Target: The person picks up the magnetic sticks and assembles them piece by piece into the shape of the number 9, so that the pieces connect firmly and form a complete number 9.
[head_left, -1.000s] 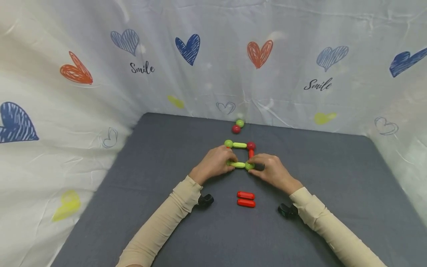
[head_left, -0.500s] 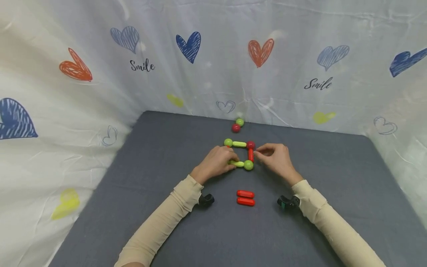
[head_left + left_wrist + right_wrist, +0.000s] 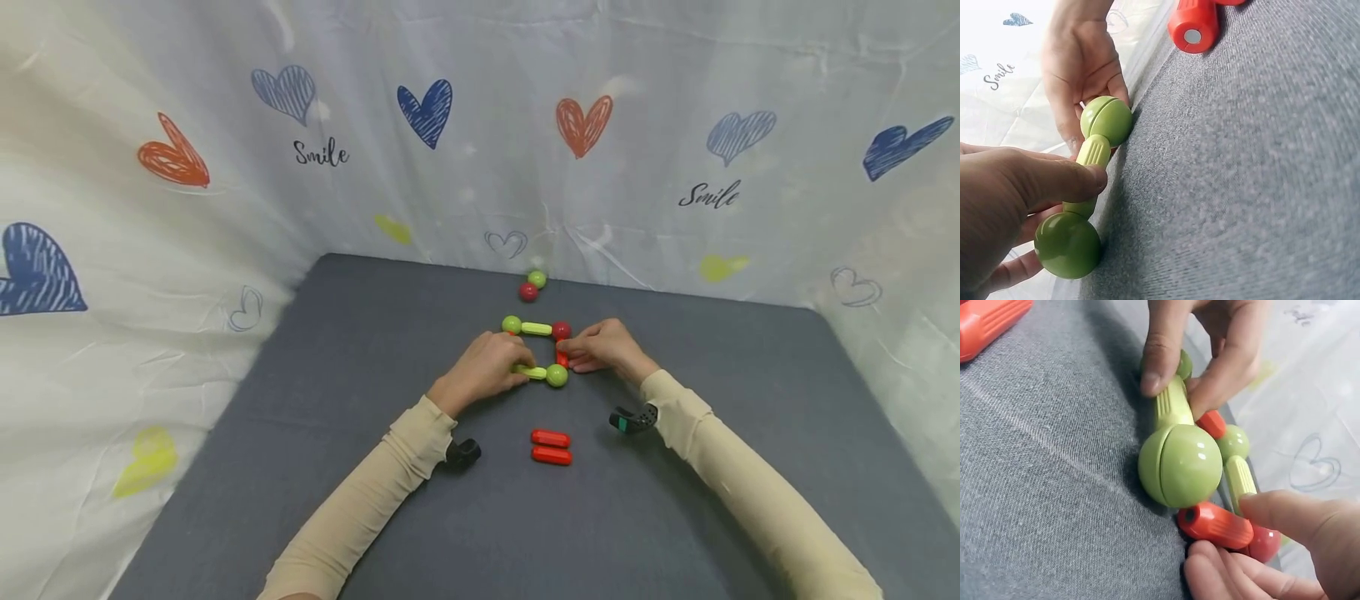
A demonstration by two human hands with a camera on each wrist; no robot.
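Green and red balls joined by magnetic rods form a square frame on the dark cloth. My left hand [image 3: 483, 367] pinches its front yellow-green rod [image 3: 1092, 150] between thumb and fingers, with a green ball [image 3: 1182, 465] at the right end and another green ball [image 3: 1067, 245] at the left. On the right side, my right hand [image 3: 606, 346] holds a red rod [image 3: 1219, 526] between its fingers, near a dark red ball [image 3: 562, 331]. One end of that rod shows below the front green ball; contact there is unclear. The left hand mostly hides the left red rod [image 3: 1212, 423].
Two loose red rods [image 3: 551, 447] lie side by side in front of the frame. Behind it, a green ball [image 3: 537, 279] and a red ball [image 3: 528, 292] sit by the white curtain [image 3: 465, 183] with printed hearts.
My right hand has let go of the front-right green ball, moved back and right, then come in to the right-hand red rod. The left hand has stayed on the front rod.
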